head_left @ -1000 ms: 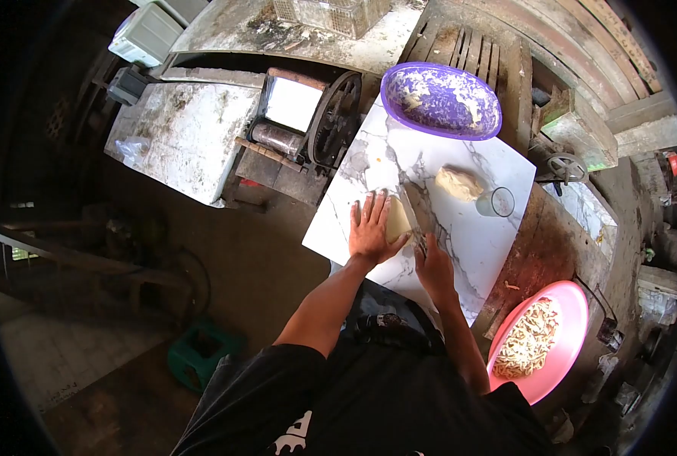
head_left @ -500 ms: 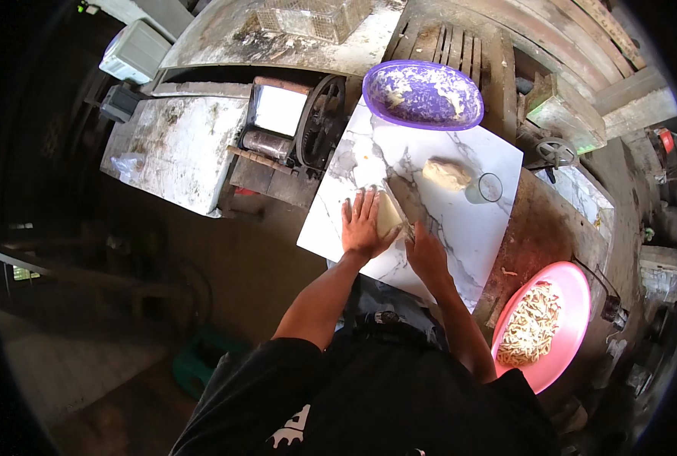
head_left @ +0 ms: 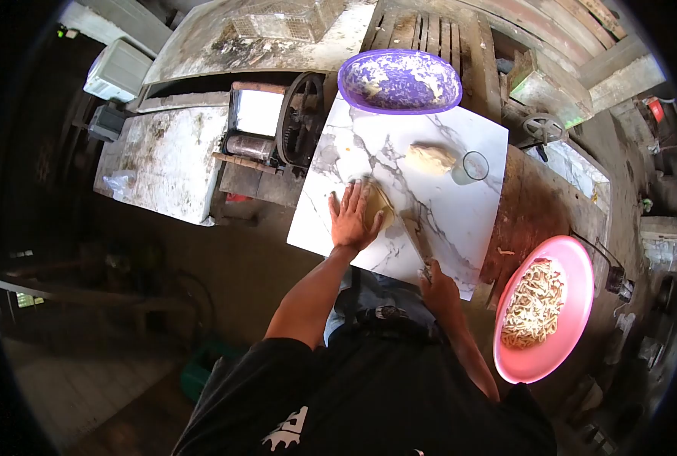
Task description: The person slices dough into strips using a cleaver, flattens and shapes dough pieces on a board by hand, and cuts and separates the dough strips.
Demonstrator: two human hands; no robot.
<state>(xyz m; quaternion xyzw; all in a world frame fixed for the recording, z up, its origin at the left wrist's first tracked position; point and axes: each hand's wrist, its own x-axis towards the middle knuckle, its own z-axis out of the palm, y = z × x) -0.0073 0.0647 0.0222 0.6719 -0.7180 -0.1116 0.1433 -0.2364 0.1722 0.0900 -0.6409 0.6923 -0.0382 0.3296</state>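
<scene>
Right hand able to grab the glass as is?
Probably not straight off: the right hand is holding the knife. Otherwise the tabletop between that hand and the glass looks bare.

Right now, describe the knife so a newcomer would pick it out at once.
Start at the white marble-patterned tabletop and go to its near edge, where the right hand is. The knife points from that hand away from the body, right of the dough piece under the left hand. Its long, straight blade sets it apart from the pale dough.
</scene>
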